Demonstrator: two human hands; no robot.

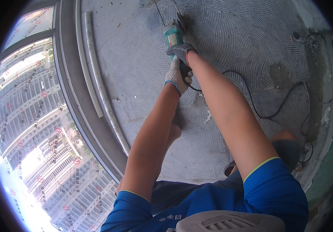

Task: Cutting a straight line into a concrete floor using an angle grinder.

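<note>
A teal angle grinder [173,35] lies angled away from me, its dark head and disc at a thin dark cut line [159,14] in the ridged grey floor [135,65]. My right hand [181,51], in a dark grey glove, is closed over the grinder's body. Just below it, my left hand [177,74], in a white knitted glove, grips the dark rear handle. Whether the disc touches the floor I cannot tell.
Two long pale pipes [100,89] lie along the left beside a dark-framed window [27,100] with printed film. A black cord [257,112] snakes across the floor to the right. Small rubble [302,40] lies by the right wall.
</note>
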